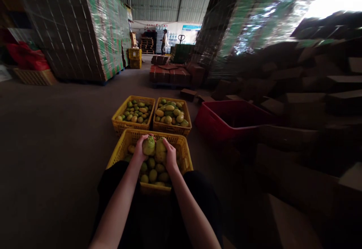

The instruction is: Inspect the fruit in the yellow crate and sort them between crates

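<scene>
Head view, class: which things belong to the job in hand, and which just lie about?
Job, apparently:
rounded green fruit, left hand
rounded yellow-green fruit, right hand
three fruit-filled yellow plastic crates

Lying about, apparently:
rectangular red plastic tub
brown cardboard boxes

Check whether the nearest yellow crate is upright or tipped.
Upright: the crate has its open top facing up, with loose fruit lying inside.
</scene>
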Tool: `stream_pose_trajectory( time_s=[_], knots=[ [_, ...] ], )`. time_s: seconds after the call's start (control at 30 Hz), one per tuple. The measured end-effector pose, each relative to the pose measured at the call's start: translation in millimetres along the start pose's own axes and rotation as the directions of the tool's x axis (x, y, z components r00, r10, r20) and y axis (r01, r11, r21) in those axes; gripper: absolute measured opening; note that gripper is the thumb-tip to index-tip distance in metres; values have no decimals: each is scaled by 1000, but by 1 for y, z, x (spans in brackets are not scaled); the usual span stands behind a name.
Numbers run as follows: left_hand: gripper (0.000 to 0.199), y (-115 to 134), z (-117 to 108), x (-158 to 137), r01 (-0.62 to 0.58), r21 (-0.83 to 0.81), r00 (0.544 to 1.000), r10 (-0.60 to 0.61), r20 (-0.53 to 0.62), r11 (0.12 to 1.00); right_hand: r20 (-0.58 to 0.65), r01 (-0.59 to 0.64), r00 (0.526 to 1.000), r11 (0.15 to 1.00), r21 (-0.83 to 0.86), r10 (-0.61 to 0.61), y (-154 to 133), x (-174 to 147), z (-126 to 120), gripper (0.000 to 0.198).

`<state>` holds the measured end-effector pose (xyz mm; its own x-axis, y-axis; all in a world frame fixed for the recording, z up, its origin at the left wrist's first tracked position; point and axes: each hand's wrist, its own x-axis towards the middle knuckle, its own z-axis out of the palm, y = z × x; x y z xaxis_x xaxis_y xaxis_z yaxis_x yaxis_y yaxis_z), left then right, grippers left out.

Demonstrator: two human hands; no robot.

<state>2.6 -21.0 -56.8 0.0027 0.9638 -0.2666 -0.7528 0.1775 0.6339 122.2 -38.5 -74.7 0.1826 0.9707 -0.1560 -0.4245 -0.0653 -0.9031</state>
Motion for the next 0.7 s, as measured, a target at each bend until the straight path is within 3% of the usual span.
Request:
stream_pose_trajectory(
  time_s=[0.1,0.23,0.43,0.6,0.7],
  knots=[
    [15,2,0,-1,11,-19,1000,-10,15,1000,16,-39,999,999,31,38,-2,-1,0,39],
    [14,6,2,-1,76,-65,996,-73,48,995,90,-201,977,975,99,192,-10,-3,-2,38],
    [12,13,0,-8,235,-88,962,-219,163,968,290,-477,860,863,166,420,-33,-6,-9,28],
    [10,18,-1,-12,374,-92,916,-351,194,923,377,-555,791,824,109,483,-43,-7,-17,33],
    [13,14,0,-9,320,-107,944,-307,124,941,338,-546,807,830,113,484,-40,-6,-15,31]
  ],
)
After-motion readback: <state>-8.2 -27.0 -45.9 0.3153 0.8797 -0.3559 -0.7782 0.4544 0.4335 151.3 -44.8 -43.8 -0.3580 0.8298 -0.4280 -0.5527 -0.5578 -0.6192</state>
